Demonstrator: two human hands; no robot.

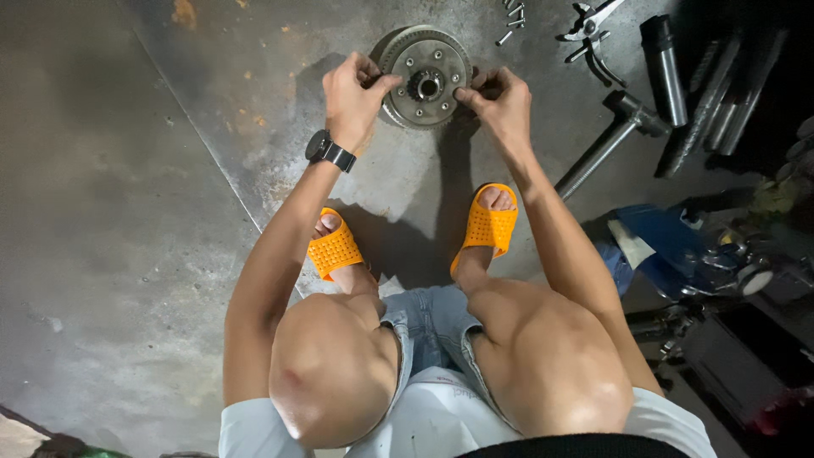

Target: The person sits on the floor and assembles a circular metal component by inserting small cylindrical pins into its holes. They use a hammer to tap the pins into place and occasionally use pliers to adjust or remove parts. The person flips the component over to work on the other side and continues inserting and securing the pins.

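Knees [441, 365] nearest; orange sandals [483, 225] beyond. Round toothed metal hub [426, 76] on floor, far centre. Left hand [352, 93], right hand [500, 97] closed, pinching opposite rims. Step: seating/turning hub, apparently. Next needs even 2-sided grip.

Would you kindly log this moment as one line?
left hand: grips gear hub rim | right hand: grips opposite rim | hub: flat on floor

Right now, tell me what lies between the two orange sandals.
In the head view, only bare, stained concrete floor in shadow lies between the left sandal and the right sandal. The round metal gear hub sits further ahead, outside that gap.
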